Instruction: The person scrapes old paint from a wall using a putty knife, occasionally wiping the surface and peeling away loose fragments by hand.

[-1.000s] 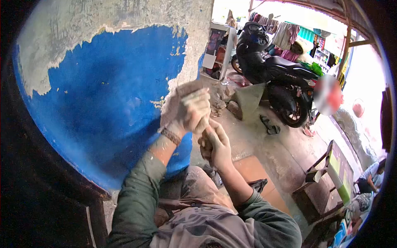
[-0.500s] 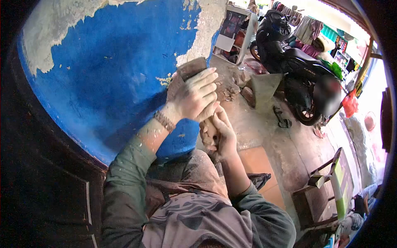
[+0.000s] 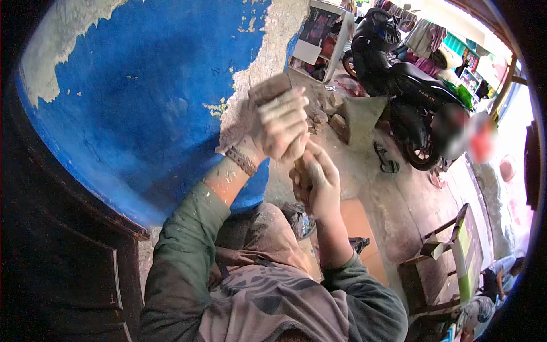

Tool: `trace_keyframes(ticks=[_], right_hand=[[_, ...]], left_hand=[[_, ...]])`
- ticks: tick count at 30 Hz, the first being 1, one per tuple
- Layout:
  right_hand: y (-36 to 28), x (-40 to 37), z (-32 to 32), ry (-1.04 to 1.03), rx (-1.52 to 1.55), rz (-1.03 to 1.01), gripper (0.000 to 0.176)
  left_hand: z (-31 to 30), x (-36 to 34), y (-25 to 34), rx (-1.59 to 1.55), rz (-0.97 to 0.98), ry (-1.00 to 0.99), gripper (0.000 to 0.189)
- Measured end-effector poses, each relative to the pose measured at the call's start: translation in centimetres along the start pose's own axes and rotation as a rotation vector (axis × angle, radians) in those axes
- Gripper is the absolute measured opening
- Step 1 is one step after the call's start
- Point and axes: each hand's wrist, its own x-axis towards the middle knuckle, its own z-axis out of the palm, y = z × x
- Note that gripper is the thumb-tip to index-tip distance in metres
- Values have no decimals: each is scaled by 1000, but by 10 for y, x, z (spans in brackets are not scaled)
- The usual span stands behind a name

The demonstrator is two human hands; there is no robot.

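A flat, rectangular grey-brown blade stands out above my left hand, in front of the bare edge of the peeling blue wall. Whether it touches the wall I cannot tell. My left hand, dusty and with a bracelet at the wrist, is wrapped round the tool just below the blade. Just below and right of it, my right hand has its fingers curled round the lower end of the tool. The two hands touch, and the handle is mostly hidden inside them.
Rubble and a grey slab lie on the floor ahead. Beyond stands a black motorbike, with a sandal nearby. A wooden chair is at the right. Another person shows at the lower right edge.
Both hands and the tool have shifted slightly right in view. My right hand's fingers have curled in further round the tool's lower end, and the view has shifted a little.
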Motion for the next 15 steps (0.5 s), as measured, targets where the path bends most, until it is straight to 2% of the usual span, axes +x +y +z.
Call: trace_keyframes(ticks=[3, 5, 7, 11, 13, 15], right_hand=[[9, 3, -3, 2, 113, -25, 36], [-10, 2, 5, -31, 112, 24, 36], [-8, 2, 17, 18, 161, -36, 35], [21, -2, 17, -29, 163, -44, 35], [15, 5, 23, -26, 152, -70, 34], [3, 7, 30, -7, 133, -75, 33]], left_hand=[[4, -1, -3, -15, 24, 27, 25], [-5, 13, -13, -15, 48, 4, 24], [-8, 11, -14, -21, 70, -26, 23], [-16, -2, -11, -27, 68, -49, 22], [-19, 4, -11, -15, 38, -59, 22], [-31, 25, -28, -6, 113, -120, 23]])
